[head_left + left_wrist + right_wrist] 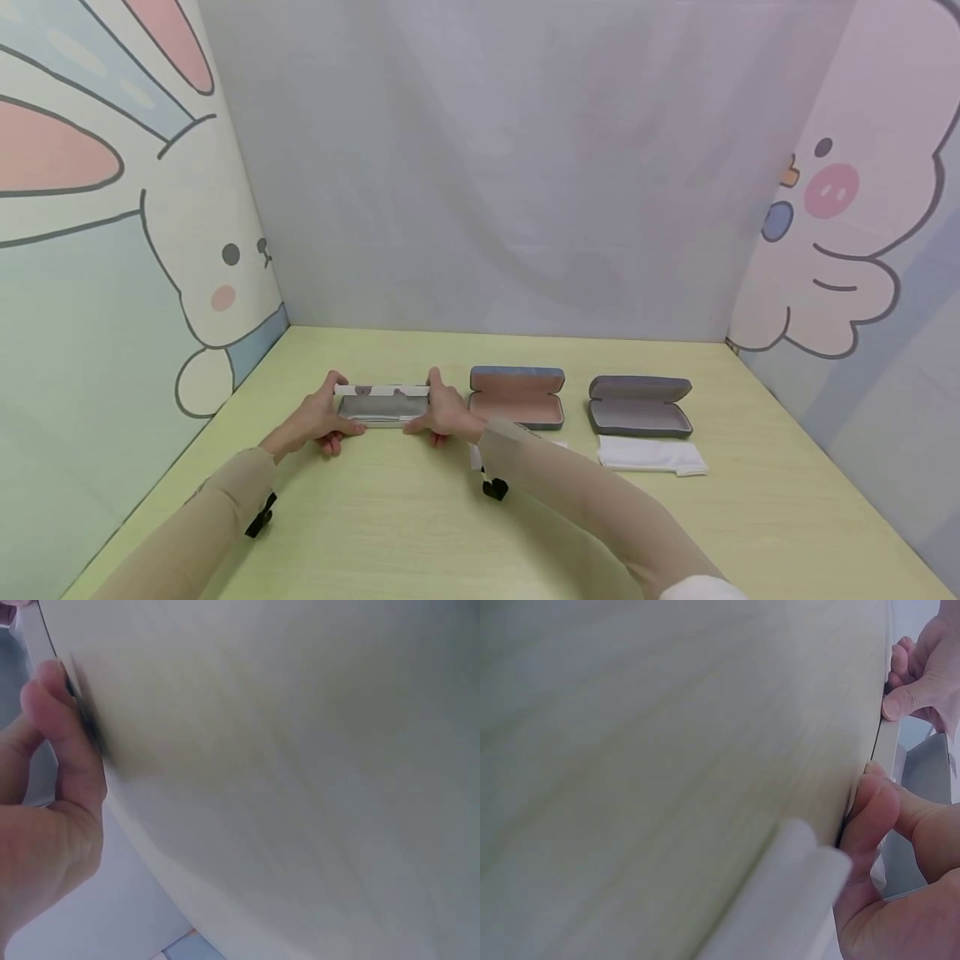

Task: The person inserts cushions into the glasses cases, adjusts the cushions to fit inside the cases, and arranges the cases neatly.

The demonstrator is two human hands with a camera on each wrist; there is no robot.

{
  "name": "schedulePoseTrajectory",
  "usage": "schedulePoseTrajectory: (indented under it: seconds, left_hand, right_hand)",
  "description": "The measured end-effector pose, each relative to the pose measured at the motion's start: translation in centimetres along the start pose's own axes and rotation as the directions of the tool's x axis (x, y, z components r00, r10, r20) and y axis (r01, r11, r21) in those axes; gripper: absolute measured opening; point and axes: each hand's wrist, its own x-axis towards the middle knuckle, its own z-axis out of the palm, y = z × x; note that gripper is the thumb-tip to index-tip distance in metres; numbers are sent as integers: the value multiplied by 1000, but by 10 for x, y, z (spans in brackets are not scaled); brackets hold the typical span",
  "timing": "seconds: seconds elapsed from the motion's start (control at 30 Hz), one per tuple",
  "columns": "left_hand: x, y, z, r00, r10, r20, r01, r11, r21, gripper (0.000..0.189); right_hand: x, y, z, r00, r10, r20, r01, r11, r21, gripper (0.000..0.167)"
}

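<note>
At the left of the table lies an opened white glasses case (382, 407) with a grey lining and grey spots along its raised lid edge. My left hand (318, 415) grips its left end, thumb at the front rim and fingers toward the lid. The right hand (450, 412) holds the opposite end the same way. In the right wrist view both thumbs lie along the case's pale front edge (887, 742). A white folded cloth (477, 457) is partly hidden under the right forearm.
Right of the hands stands an opened blue glasses case (517, 410) with a pink lining. Beyond it is an opened grey case (639, 415), with a white folded cloth (651, 456) in front. Walls with cartoon animals enclose the table (360, 533).
</note>
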Motion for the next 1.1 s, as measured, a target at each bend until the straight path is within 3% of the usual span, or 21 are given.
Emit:
schedulePoseTrajectory:
  seconds: [0.27,0.67,0.87,1.0,1.1]
  left_hand:
    - [0,3,-1,999,-17,-29,17,1000,5,75]
    - [0,2,3,999,-32,-37,33,999,28,74]
    - [-4,14,-3,998,-63,18,60,986,153,80]
    - [-13,36,-7,999,-9,48,-3,968,249,87]
    - [-18,54,-4,990,82,117,-102,981,167,81]
  right_hand:
    - [-1,-3,-1,1000,3,5,-3,1000,-31,57]
    - [-4,-4,-3,1000,8,9,-8,1000,-24,59]
    - [-15,-11,-20,998,-15,64,19,998,-63,65]
    - [-39,-17,-43,990,-80,120,83,996,-16,61]
    - [-61,-15,-68,978,-151,144,147,988,43,52]
